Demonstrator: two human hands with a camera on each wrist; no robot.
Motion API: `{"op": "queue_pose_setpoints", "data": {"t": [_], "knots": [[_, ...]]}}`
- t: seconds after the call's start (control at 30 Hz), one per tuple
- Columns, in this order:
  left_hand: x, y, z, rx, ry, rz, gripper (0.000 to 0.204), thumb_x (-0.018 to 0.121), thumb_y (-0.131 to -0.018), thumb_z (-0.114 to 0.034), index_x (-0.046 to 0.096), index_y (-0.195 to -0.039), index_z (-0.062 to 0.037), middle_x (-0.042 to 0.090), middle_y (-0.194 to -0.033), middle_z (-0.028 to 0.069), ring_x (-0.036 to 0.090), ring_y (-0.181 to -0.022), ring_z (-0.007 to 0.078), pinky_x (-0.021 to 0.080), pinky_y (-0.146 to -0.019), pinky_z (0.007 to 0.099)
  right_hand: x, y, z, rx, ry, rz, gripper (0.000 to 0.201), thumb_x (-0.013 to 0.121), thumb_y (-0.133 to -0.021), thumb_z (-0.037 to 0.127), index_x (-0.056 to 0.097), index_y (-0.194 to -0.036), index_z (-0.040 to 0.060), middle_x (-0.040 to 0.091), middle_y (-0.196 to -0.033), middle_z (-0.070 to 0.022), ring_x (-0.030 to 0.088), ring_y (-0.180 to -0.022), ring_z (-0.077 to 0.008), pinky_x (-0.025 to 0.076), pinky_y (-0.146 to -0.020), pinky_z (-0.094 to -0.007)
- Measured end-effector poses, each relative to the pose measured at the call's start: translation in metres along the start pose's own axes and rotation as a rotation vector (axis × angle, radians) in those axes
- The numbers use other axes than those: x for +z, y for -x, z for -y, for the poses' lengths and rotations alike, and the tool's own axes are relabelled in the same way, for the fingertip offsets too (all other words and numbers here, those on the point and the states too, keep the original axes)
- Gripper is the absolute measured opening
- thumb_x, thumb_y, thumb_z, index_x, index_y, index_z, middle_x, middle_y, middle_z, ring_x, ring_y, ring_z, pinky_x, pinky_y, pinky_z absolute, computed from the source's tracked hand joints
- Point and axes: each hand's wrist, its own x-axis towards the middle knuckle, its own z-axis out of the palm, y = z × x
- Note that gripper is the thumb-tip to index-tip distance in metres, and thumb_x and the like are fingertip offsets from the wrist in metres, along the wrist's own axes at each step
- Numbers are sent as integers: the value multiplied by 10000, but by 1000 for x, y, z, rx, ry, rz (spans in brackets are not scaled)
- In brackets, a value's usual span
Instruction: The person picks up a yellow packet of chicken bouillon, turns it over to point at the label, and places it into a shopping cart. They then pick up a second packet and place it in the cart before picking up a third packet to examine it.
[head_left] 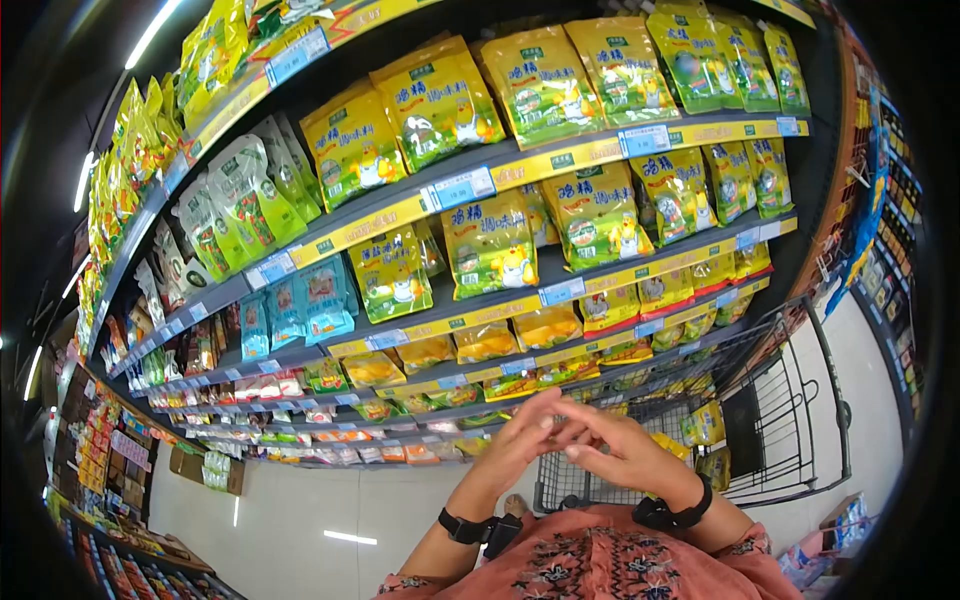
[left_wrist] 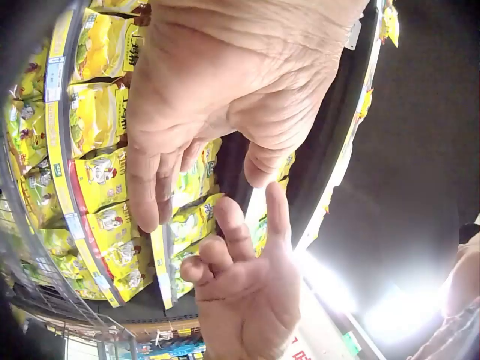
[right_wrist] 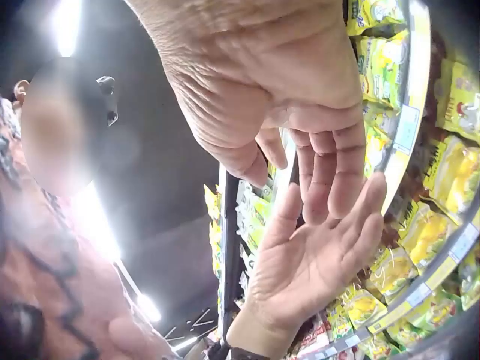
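Observation:
In the head view the left hand point(head_left: 515, 445) and the right hand point(head_left: 625, 450) meet in front of the body, fingertips close together, holding nothing. The left wrist view has the left hand point(left_wrist: 225, 90) across the top with loosely bent fingers, and the right hand point(left_wrist: 251, 300) below it, palm showing. From the right wrist, the right hand point(right_wrist: 277, 90) hangs over the left hand point(right_wrist: 307, 262), whose palm is turned up; their fingers overlap in that view. Behind them stand yellow-green seasoning bags point(head_left: 490, 245) on shelves.
Price-tagged shelf edges point(head_left: 460, 190) run across the front. A wire shopping cart point(head_left: 790, 400) with yellow bags point(head_left: 705, 425) in it stands at the right, close to the shelves. Pale floor point(head_left: 330, 500) shows at the lower left, and another shelf aisle point(head_left: 890, 270) lies far right.

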Motion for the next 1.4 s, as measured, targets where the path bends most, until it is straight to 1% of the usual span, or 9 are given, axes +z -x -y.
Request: {"op": "queue_pose_setpoints", "data": {"t": [0.17,0.27,0.37,0.4,0.7,0.9,1.0,1.2,1.4], "knots": [[4,1,-22,124,127,-2,587,531,-997,-193,309,-1524,-63,422,-1503,154,519,-1307,316,474,-1041,453,-2,-3,18,-117,-50,-149,630,606,-932,45,362,-1513,40,663,-1126,-102,662,-899,-164,525,-766,-295],[13,4,-33,197,117,-25,630,537,-959,-106,284,-1534,-66,414,-1504,180,517,-1309,339,482,-1039,465,2,-8,14,-235,162,-131,656,608,-917,54,359,-1524,72,677,-1063,-120,686,-842,-198,534,-743,-312],[20,2,-33,181,181,-38,661,531,-939,-55,261,-1543,-68,406,-1503,206,510,-1311,364,476,-1047,481,16,-6,1,-36,264,85,701,641,-887,86,372,-1530,156,682,-892,-150,662,-745,-319,529,-694,-361],[16,1,-30,188,179,-39,673,530,-932,-33,252,-1544,-64,401,-1501,220,508,-1309,380,468,-1057,492,18,-6,-5,-34,228,90,694,629,-897,120,364,-1536,177,670,-842,-167,661,-734,-359,528,-691,-393],[14,3,-29,147,167,-42,694,537,-920,-35,243,-1547,-56,402,-1505,218,517,-1307,365,461,-1059,468,14,-9,-5,36,106,149,646,602,-921,145,384,-1528,179,689,-887,-138,677,-765,-339,530,-712,-410],[8,2,-23,148,188,-6,732,566,-907,-45,226,-1556,-55,413,-1499,218,530,-1294,365,460,-1058,455,16,-8,-18,-19,91,112,630,606,-926,169,400,-1521,186,672,-840,-146,658,-729,-334,521,-688,-403],[9,2,-23,140,185,-5,745,577,-904,-53,221,-1559,-56,415,-1498,216,534,-1290,370,460,-1054,455,13,-8,-14,32,124,137,629,616,-922,172,410,-1516,184,645,-788,-147,635,-701,-325,511,-664,-380],[12,1,-23,112,177,-13,727,557,-909,-45,230,-1558,-67,422,-1495,214,535,-1288,380,454,-1054,458,13,-6,-18,18,-3,96,597,619,-936,165,429,-1502,160,616,-786,-88,619,-670,-213,503,-650,-321],[13,-2,-21,96,136,-32,704,512,-905,-11,242,-1552,-71,404,-1506,214,518,-1304,384,449,-1055,465,11,-2,-29,63,-119,33,642,623,-935,120,371,-1525,124,652,-954,-60,613,-755,-124,502,-683,-284]]}}
